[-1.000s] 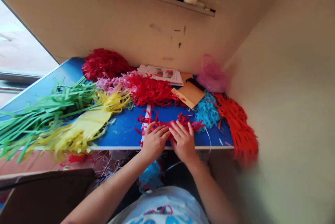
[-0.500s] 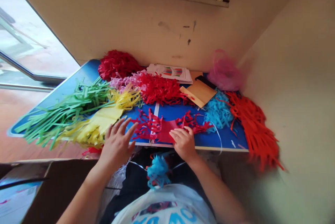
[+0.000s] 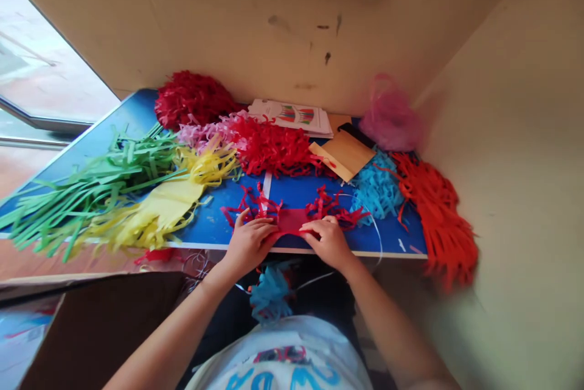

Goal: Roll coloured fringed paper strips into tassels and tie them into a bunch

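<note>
A red sheet of fringed tissue paper [image 3: 292, 221] lies near the front edge of the blue table, its uncut middle flat and its cut strips spreading to both sides. My left hand [image 3: 250, 239] grips its near edge on the left, fingers on top and thumb beneath. On the right, my right hand [image 3: 327, 240] pinches the same near edge. Between my hands that edge is slightly lifted. Below, at my lap, hangs a blue paper tassel [image 3: 272, 292] on a white string [image 3: 314, 280].
Green fringes [image 3: 104, 171] and yellow fringed paper [image 3: 171, 202] cover the table's left. Behind are red fringe piles [image 3: 274, 146], printed sheets [image 3: 296, 116] and a brown envelope [image 3: 347, 151]. Blue fringes [image 3: 376, 186] and orange-red fringes [image 3: 440, 219] lie right. A cardboard box [image 3: 104, 323] stands lower left.
My left hand has come right from beside the yellow paper and taken hold of the red paper's near edge. My right hand stays at its edge. The view has shifted slightly.
</note>
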Demonstrator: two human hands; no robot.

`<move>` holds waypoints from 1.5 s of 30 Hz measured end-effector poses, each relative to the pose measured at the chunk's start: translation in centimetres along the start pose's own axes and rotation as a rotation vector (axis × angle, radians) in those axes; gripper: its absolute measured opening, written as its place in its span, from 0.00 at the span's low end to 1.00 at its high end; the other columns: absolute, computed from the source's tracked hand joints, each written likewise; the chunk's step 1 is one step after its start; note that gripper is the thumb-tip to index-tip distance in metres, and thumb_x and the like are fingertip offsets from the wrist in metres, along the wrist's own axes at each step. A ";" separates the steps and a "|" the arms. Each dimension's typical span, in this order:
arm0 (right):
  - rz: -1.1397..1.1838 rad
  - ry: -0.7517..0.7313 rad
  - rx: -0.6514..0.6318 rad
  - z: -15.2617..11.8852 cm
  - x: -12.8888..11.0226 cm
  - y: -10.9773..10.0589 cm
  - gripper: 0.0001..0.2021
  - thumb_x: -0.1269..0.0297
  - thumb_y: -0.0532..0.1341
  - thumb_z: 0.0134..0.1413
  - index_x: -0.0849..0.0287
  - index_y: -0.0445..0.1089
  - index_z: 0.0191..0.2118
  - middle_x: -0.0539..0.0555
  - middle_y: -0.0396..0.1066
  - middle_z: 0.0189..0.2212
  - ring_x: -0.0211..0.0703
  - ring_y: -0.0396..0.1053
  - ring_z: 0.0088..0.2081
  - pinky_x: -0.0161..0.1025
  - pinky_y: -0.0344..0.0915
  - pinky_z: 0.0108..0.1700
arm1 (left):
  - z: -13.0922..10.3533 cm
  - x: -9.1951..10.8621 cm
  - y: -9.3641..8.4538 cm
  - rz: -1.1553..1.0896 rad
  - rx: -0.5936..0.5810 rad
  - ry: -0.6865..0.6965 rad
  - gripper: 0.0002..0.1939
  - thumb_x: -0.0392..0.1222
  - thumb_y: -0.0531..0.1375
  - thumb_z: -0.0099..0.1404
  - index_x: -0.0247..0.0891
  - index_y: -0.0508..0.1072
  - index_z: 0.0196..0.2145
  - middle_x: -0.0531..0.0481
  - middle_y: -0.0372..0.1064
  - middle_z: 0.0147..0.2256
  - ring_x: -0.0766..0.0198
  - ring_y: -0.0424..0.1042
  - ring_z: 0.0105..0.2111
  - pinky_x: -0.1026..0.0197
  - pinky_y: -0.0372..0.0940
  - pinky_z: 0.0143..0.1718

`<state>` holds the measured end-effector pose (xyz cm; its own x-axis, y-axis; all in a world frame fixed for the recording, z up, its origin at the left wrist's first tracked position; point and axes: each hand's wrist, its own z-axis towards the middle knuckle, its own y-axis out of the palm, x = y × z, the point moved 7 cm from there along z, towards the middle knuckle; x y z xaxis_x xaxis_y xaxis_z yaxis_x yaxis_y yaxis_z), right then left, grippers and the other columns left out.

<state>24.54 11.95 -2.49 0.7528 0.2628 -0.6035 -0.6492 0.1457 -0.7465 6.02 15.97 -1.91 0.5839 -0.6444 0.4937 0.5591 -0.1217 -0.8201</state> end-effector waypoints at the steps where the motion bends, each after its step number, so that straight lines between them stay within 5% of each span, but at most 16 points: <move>1: -0.011 0.052 0.022 0.4 0.5 0.0 0.05 0.62 0.62 0.59 0.53 0.75 0.34 0.50 0.80 0.32 0.43 0.75 0.34 0.42 0.58 0.46 | 0.1 -0.2 -0.2 0.005 0.021 -0.034 0.11 0.46 0.56 0.69 0.44 0.79 0.36 0.48 0.80 0.40 0.56 0.76 0.46 0.41 0.41 0.66; 5: -0.176 0.209 0.090 1.8 1.4 0.2 0.06 0.61 0.63 0.58 0.54 0.75 0.32 0.48 0.77 0.24 0.43 0.72 0.27 0.41 0.58 0.43 | 1.3 -0.5 0.0 0.099 0.066 -0.172 0.14 0.47 0.56 0.67 0.43 0.78 0.29 0.48 0.80 0.34 0.56 0.76 0.40 0.41 0.49 0.61; 9: -0.318 0.208 0.089 2.9 1.2 0.6 0.06 0.62 0.64 0.58 0.55 0.74 0.31 0.49 0.78 0.28 0.42 0.73 0.30 0.42 0.53 0.45 | 2.7 -0.4 0.7 0.267 0.066 -0.256 0.16 0.45 0.56 0.65 0.41 0.76 0.22 0.47 0.76 0.25 0.55 0.75 0.35 0.42 0.52 0.57; 24: -0.353 0.218 0.007 3.5 2.7 1.2 0.07 0.61 0.62 0.61 0.56 0.74 0.33 0.52 0.78 0.31 0.45 0.74 0.36 0.40 0.55 0.42 | 3.8 -0.6 1.8 0.389 0.084 -0.254 0.16 0.46 0.56 0.66 0.40 0.75 0.24 0.48 0.71 0.19 0.55 0.72 0.29 0.46 0.55 0.50; 30: -0.355 0.217 0.003 3.5 2.8 1.3 0.07 0.60 0.63 0.60 0.55 0.74 0.32 0.51 0.78 0.31 0.44 0.73 0.35 0.40 0.55 0.41 | 2.6 2.6 -0.5 0.353 0.348 -0.082 0.09 0.41 0.58 0.65 0.42 0.76 0.42 0.44 0.76 0.43 0.49 0.69 0.50 0.41 0.49 0.60; 34: -0.355 0.214 -0.029 3.7 2.8 1.5 0.07 0.60 0.62 0.61 0.55 0.73 0.33 0.51 0.77 0.31 0.44 0.72 0.35 0.41 0.55 0.41 | 2.4 5.0 1.5 0.217 0.139 0.225 0.12 0.38 0.56 0.67 0.43 0.74 0.47 0.49 0.76 0.46 0.57 0.71 0.50 0.46 0.45 0.65; 37: -0.424 0.206 0.015 3.8 2.4 0.1 0.06 0.61 0.62 0.61 0.55 0.73 0.36 0.53 0.77 0.33 0.47 0.71 0.36 0.44 0.55 0.45 | 2.5 4.1 3.0 0.229 -0.010 0.175 0.11 0.42 0.57 0.68 0.41 0.75 0.46 0.47 0.76 0.44 0.55 0.73 0.46 0.43 0.41 0.66; 41: -0.507 0.154 0.215 2.8 1.2 -3.8 0.07 0.61 0.63 0.58 0.56 0.73 0.41 0.59 0.75 0.41 0.54 0.69 0.45 0.52 0.51 0.52 | 2.8 3.4 3.0 0.210 -0.047 0.154 0.12 0.43 0.58 0.67 0.41 0.75 0.46 0.47 0.76 0.44 0.54 0.73 0.46 0.38 0.36 0.67; 45: -0.315 -0.239 -0.095 1.5 -0.5 -1.9 0.07 0.65 0.62 0.58 0.54 0.72 0.43 0.54 0.77 0.41 0.49 0.70 0.46 0.50 0.50 0.55 | 3.4 3.6 2.6 0.194 -0.089 0.157 0.13 0.43 0.59 0.63 0.41 0.76 0.44 0.47 0.76 0.44 0.52 0.73 0.46 0.38 0.38 0.66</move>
<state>25.23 12.97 -0.36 0.8595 0.4356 -0.2673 -0.3696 0.1685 -0.9138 11.56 15.92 -1.33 0.5726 -0.7708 0.2795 0.3873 -0.0462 -0.9208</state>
